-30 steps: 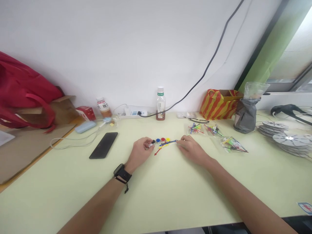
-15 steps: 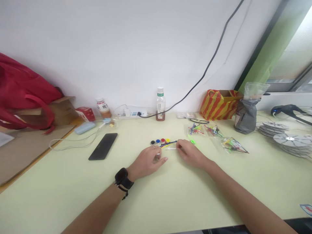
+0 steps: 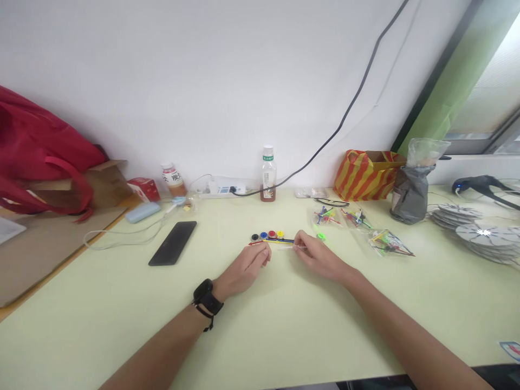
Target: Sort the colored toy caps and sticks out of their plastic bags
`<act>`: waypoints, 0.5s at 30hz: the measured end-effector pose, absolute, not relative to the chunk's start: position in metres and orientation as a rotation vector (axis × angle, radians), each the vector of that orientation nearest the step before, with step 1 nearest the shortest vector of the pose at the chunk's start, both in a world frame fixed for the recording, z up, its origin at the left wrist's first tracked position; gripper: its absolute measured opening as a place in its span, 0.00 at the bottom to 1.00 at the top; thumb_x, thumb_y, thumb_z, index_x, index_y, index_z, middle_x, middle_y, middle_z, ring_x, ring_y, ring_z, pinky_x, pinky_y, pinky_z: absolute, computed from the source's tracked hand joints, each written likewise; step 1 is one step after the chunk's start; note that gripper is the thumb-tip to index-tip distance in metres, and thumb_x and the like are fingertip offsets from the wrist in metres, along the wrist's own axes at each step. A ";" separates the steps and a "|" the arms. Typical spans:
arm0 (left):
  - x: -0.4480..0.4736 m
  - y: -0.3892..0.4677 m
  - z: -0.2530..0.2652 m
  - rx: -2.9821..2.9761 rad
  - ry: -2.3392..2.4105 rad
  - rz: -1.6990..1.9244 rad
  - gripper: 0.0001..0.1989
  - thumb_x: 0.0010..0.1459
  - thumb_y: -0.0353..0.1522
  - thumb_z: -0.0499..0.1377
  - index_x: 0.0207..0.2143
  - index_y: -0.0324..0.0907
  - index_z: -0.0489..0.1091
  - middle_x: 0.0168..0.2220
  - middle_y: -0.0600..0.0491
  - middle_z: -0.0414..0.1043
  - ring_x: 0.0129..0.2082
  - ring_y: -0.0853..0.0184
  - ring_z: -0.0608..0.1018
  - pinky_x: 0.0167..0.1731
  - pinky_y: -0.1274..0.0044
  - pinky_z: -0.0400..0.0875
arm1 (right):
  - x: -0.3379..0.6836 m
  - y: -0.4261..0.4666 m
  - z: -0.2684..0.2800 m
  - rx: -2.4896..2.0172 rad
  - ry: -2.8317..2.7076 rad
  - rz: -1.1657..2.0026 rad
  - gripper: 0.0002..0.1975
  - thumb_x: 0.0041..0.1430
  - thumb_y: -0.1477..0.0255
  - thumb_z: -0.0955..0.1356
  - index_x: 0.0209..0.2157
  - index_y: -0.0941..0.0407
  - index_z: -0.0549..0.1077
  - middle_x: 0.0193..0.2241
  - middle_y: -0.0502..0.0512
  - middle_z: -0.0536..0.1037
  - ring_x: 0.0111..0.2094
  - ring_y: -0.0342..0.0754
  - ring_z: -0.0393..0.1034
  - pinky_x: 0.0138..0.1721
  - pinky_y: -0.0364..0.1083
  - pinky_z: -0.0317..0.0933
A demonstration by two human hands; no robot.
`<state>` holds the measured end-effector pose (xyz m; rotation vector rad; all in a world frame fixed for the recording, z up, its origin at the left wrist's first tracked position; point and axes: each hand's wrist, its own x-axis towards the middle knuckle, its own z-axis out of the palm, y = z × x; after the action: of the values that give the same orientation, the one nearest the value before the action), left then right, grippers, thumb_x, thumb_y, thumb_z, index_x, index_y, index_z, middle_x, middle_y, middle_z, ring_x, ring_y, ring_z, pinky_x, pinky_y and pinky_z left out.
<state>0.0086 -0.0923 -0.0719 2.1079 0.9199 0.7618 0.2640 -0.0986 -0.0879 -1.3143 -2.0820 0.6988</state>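
Observation:
My left hand [image 3: 251,264] is closed with its fingers curled in, just in front of the row of small parts. Whatever it holds, if anything, is hidden. Opposite it, my right hand [image 3: 319,255] pinches a thin white stick [image 3: 286,247], which points left. Between and behind the hands lie a dark blue stick [image 3: 284,240], a yellow stick [image 3: 272,241] and a red stick end [image 3: 255,243]. Small round pieces stand in a row behind them: black [image 3: 254,237], blue [image 3: 264,235], red [image 3: 272,234] and yellow [image 3: 280,234]. A green piece [image 3: 321,236] sits beyond my right hand.
Clear bags of coloured parts [image 3: 388,242] lie to the right, near stacked white discs [image 3: 485,238] and a grey bag [image 3: 410,189]. A bottle [image 3: 268,176] stands by the wall. At left are a black phone [image 3: 173,243], a cable and a red bag [image 3: 44,146].
My left hand has drawn its thumb and fingers together and dropped back slightly, uncovering the red stick end. My right hand has stayed nearly in place.

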 end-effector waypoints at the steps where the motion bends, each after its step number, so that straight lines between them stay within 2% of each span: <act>1: 0.010 -0.092 -0.074 2.044 0.908 0.782 0.17 0.73 0.36 0.45 0.35 0.42 0.69 0.29 0.55 0.65 0.30 0.67 0.68 0.33 0.75 0.63 | 0.263 -0.099 -0.087 -1.281 -2.057 0.728 0.04 0.70 0.68 0.60 0.39 0.53 0.63 0.33 0.50 0.72 0.32 0.47 0.65 0.35 0.47 0.59; 5: 0.017 -0.087 -0.089 1.827 0.894 0.879 0.13 0.68 0.40 0.57 0.47 0.41 0.73 0.30 0.56 0.66 0.28 0.69 0.68 0.29 0.78 0.64 | 0.257 -0.098 -0.084 -1.178 -1.906 0.807 0.11 0.70 0.63 0.61 0.36 0.53 0.66 0.29 0.50 0.70 0.29 0.46 0.64 0.31 0.45 0.58; 9: 0.021 -0.083 -0.102 1.689 0.852 0.981 0.16 0.60 0.38 0.67 0.47 0.41 0.77 0.40 0.50 0.73 0.34 0.68 0.74 0.37 0.76 0.72 | 0.254 -0.099 -0.077 -1.121 -1.743 0.830 0.13 0.70 0.61 0.62 0.41 0.54 0.72 0.36 0.55 0.75 0.36 0.49 0.69 0.36 0.47 0.62; 12: 0.023 -0.083 -0.103 1.636 0.822 0.986 0.19 0.56 0.37 0.70 0.48 0.41 0.78 0.46 0.47 0.74 0.37 0.66 0.77 0.41 0.73 0.76 | 0.251 -0.104 -0.072 -1.020 -1.687 0.978 0.12 0.69 0.61 0.64 0.47 0.53 0.71 0.37 0.55 0.75 0.39 0.49 0.70 0.37 0.46 0.63; 15: 0.024 -0.085 -0.096 1.623 0.778 0.964 0.21 0.55 0.37 0.71 0.50 0.40 0.77 0.49 0.44 0.75 0.41 0.62 0.79 0.47 0.68 0.77 | 0.245 -0.110 -0.071 -0.906 -1.703 1.100 0.11 0.68 0.63 0.66 0.48 0.52 0.70 0.38 0.54 0.75 0.38 0.48 0.70 0.38 0.46 0.64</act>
<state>0.0238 -0.0853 -0.0959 1.6234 0.7778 0.9640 0.2446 -0.1104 -0.0709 -0.9056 -1.7035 1.0999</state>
